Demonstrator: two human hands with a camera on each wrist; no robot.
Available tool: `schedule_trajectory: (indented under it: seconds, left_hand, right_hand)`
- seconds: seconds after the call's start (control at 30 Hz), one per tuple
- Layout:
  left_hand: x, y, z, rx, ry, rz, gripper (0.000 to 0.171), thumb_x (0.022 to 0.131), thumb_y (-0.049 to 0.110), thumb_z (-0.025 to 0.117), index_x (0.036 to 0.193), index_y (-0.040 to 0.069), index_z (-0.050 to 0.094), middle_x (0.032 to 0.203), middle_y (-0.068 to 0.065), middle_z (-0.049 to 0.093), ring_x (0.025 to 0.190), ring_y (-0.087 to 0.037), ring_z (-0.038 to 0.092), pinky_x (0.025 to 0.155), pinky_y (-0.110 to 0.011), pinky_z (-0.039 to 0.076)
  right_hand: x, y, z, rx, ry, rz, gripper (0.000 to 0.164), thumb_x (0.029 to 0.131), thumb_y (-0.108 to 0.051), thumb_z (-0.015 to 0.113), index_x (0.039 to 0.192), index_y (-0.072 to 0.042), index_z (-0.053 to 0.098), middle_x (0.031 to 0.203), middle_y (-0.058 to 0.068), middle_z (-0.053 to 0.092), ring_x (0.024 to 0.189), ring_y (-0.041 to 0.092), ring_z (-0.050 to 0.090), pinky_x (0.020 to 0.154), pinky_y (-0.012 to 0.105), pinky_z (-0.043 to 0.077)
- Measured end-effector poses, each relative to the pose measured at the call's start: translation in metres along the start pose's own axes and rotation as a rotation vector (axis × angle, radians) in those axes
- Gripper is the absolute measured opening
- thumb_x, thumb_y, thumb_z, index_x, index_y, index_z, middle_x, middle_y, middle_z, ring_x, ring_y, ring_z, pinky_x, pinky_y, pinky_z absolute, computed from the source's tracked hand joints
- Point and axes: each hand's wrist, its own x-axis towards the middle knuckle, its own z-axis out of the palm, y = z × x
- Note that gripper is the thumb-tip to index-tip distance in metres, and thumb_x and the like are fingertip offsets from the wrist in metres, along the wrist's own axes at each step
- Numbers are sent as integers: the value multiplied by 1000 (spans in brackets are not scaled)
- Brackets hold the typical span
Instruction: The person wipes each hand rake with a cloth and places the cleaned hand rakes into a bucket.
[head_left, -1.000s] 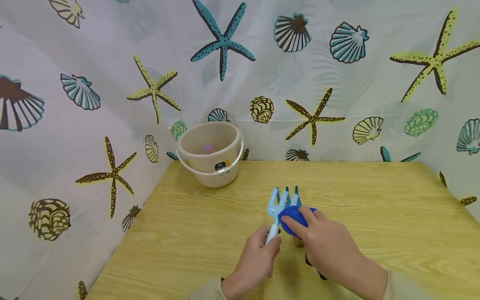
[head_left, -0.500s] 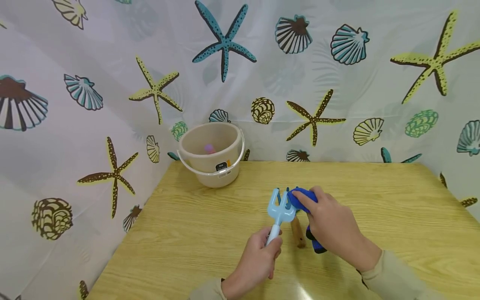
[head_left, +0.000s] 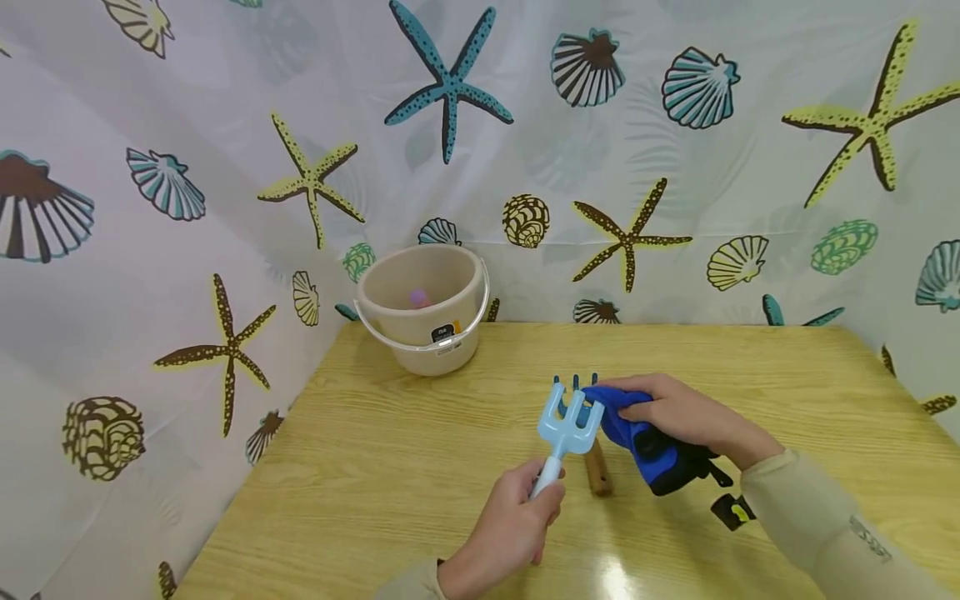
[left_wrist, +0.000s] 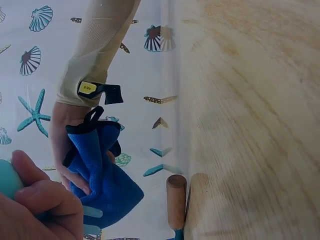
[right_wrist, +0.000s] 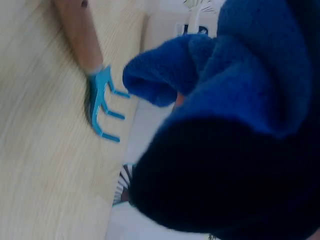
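In the head view my left hand (head_left: 513,512) grips a light blue toy garden fork (head_left: 564,435) by its pale handle, tines pointing away. My right hand (head_left: 675,408) holds a bunched blue cloth (head_left: 633,433) with black trim against the fork's right tine. The cloth's black-edged end hangs below that hand, seen also in the left wrist view. On the table behind lies a second hand fork (head_left: 597,471) with a wooden handle and blue metal tines, partly covered by the toy fork. In the right wrist view the cloth (right_wrist: 240,80) fills much of the picture.
A beige bucket (head_left: 401,329) with a white handle stands at the back left of the wooden table (head_left: 375,467). Something purple and pink (head_left: 419,297) lies inside it. A curtain (head_left: 525,150) printed with shells and starfish surrounds the table.
My right hand has moved the cloth up from the fork's neck, across the tines to the right one, and turned sideways. The left hand stays in place; the toy fork has tilted slightly.
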Motion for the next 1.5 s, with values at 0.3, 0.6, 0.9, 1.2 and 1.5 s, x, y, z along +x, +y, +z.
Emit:
schedule_trajectory:
  seconds: [0.3, 0.6, 0.9, 1.2, 1.5]
  left_hand:
    - [4, 4, -1, -4, 8, 3, 17, 97, 17, 50, 109, 7, 57, 65, 2, 47, 33, -10, 35, 29, -19, 35]
    - [16, 7, -7, 10, 60, 6, 19, 98, 15, 48, 110, 3, 55, 67, 0, 47, 33, -9, 36, 30, -18, 36]
    - [19, 4, -6, 80, 47, -22, 13, 98, 18, 47, 96, 8, 55, 66, 1, 47, 32, -11, 36, 29, -21, 35]
    - [12, 3, 0, 110, 44, 4, 12, 95, 16, 51, 87, 8, 56, 60, 3, 44, 34, -10, 37, 27, -22, 34]
    - [12, 6, -1, 188, 37, 25, 11, 95, 17, 50, 88, 12, 57, 56, 4, 42, 35, -9, 37, 30, -20, 33]
  right_hand:
    - [-3, -9, -2, -213, 135, -99, 44, 95, -11, 53, 138, -18, 51, 120, 14, 56, 87, 24, 53, 68, 36, 47]
    - [-19, -30, 50, -832, 593, -380, 51, 77, -10, 70, 125, -21, 63, 102, 14, 56, 70, 23, 58, 41, 36, 54]
    - [-25, -46, 86, -1050, 514, -494, 50, 70, -15, 75, 119, -19, 65, 107, 19, 59, 83, 35, 58, 45, 43, 58]
    - [-13, -45, 60, -1109, 585, -374, 47, 70, -6, 72, 115, -14, 67, 103, 20, 56, 79, 40, 57, 32, 34, 48]
    - [-23, -61, 77, -1119, 486, -505, 46, 66, -9, 74, 110, -16, 64, 103, 18, 56, 73, 33, 55, 32, 32, 46]
